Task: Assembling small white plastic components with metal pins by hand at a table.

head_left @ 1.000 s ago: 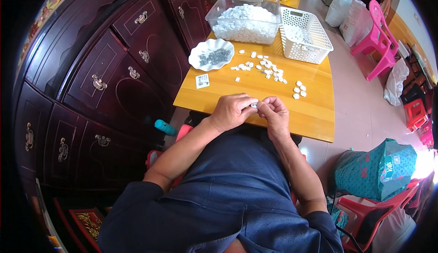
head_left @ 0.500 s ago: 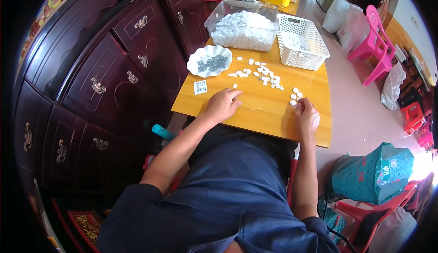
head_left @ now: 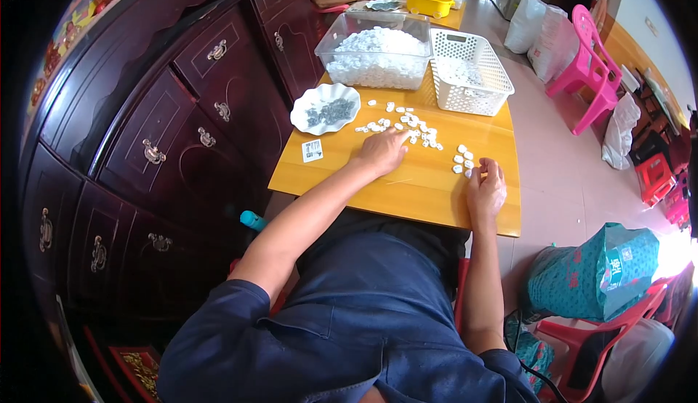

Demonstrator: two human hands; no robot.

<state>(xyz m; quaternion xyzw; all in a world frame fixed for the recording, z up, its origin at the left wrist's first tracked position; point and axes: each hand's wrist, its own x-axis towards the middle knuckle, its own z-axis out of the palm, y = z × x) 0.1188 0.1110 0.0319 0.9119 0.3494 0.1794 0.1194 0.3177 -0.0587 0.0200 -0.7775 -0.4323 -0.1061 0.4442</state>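
Observation:
My left hand (head_left: 384, 153) reaches over the wooden table with its index finger stretched to the near edge of a loose scatter of small white plastic pieces (head_left: 413, 122). Nothing shows in its grasp. At the right, my right hand (head_left: 486, 191) rests on the table, thumb and bent fingers apart, beside a small group of similar white pieces (head_left: 458, 159). Its thumb is close to the nearest piece; whether they touch I cannot tell. A scalloped white dish (head_left: 297, 116) with small dark grey bits stands beyond my left forearm. A square printed card (head_left: 312, 151) lies nearer me.
At the table's (head_left: 443, 203) far side stand a clear bin (head_left: 327, 65) heaped with white pieces and a white perforated basket (head_left: 476, 103). Dark drawers (head_left: 156, 152) line the left. Farther back, a person sits near a yellow tub (head_left: 429, 3). A teal bag (head_left: 582, 272) stands right.
My left hand has moved forward and right to the scattered pieces. My right hand's fingers have spread a little, and more of the small group shows beside it. The view has shifted slightly.

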